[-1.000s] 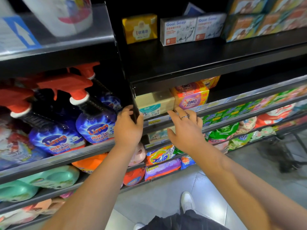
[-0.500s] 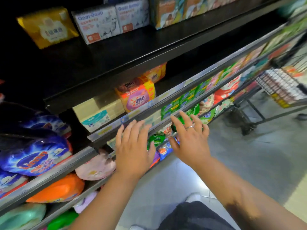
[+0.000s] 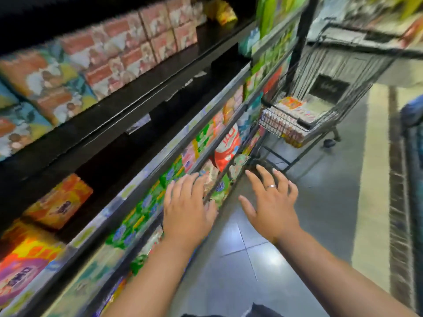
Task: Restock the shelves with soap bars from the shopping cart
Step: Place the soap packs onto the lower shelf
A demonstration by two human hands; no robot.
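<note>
shelves (image 3: pixel 128 104) on left, shopping cart (image 3: pixel 325 92) ahead right, soap bars (image 3: pixel 290 106) inside

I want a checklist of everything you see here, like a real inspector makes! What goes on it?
Surface: black shelf, front part bare.
Job's things: shopping cart further down the aisle, colourful packs inside, too blurred to read.
Clutter: boxes at the shelf's back; bags on the lower racks.
Hands: left hand and right hand open, holding nothing; ring on the right.
Cables: nothing seen.
Surroundings: grey tiled floor.
</note>
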